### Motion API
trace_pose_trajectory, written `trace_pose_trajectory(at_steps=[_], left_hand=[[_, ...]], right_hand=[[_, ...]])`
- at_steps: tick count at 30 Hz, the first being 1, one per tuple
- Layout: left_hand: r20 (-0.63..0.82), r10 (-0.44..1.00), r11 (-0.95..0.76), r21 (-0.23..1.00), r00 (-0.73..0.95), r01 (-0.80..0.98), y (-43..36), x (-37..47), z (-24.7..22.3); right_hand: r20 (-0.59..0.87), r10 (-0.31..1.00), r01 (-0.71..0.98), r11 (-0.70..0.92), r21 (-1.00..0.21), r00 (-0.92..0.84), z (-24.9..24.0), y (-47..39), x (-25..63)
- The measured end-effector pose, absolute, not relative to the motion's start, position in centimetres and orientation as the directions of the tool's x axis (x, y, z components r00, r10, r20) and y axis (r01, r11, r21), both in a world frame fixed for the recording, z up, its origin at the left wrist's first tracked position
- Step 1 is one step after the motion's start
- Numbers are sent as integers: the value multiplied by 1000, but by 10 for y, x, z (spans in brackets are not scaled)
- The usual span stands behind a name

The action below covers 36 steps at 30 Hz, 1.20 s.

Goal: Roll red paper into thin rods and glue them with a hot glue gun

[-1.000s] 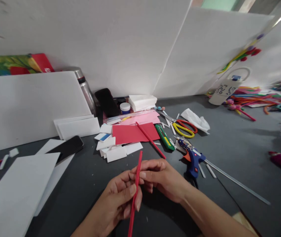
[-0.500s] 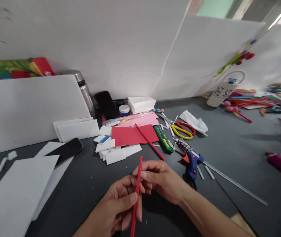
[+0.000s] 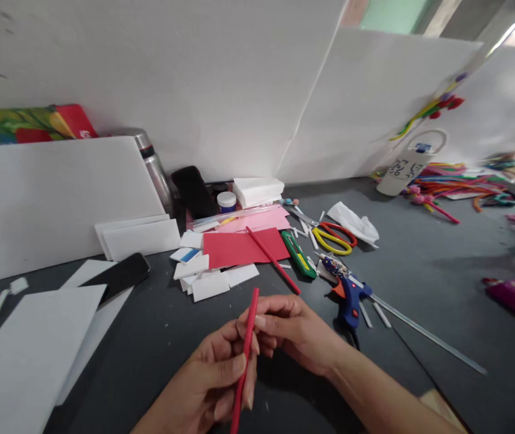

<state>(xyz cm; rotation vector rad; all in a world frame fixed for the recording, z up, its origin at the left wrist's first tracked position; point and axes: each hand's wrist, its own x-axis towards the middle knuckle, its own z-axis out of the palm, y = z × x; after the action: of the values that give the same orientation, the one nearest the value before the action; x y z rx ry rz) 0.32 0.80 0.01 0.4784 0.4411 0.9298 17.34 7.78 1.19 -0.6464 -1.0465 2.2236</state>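
Observation:
A thin red stick (image 3: 250, 322), which looks like tightly rolled paper, slants upward between my hands over the dark table. Lower down, my left hand (image 3: 210, 371) is closed around it, thumb on the near side. Nearer its upper end, my right hand (image 3: 291, 328) pinches it between thumb and fingers. The stick's bottom end runs out of the picture. A similar red stick (image 3: 274, 261) lies across the red paper sheet (image 3: 225, 248) just beyond my hands. White card pieces (image 3: 212, 286) sit left of that sheet.
To the right lie a green cutter (image 3: 299, 255), scissors (image 3: 335, 240) and a blue glue gun (image 3: 353, 301) with a long glue stick. A black phone (image 3: 128, 274) and white boards (image 3: 26, 349) are at left. A bottle (image 3: 404, 172) stands at the back right.
Both hands and the red stick have shifted very slightly left in the picture, and the stick leans a little more to the right at its top. Both hands still hold it.

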Motion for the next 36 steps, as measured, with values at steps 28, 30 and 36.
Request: trace_pose_trajectory(at_steps=[28, 30, 36], left_hand=[[-150, 810, 542, 561, 567, -625, 5, 3, -12], [-150, 812, 542, 552, 564, -633, 5, 2, -12], [-147, 808, 548, 542, 570, -637, 5, 4, -9]], right_hand=[[-193, 697, -361, -563, -744, -690, 7, 79, 172], [-180, 692, -357, -556, -751, -699, 8, 78, 172], [-159, 693, -361, -541, -759, -703, 10, 77, 171]])
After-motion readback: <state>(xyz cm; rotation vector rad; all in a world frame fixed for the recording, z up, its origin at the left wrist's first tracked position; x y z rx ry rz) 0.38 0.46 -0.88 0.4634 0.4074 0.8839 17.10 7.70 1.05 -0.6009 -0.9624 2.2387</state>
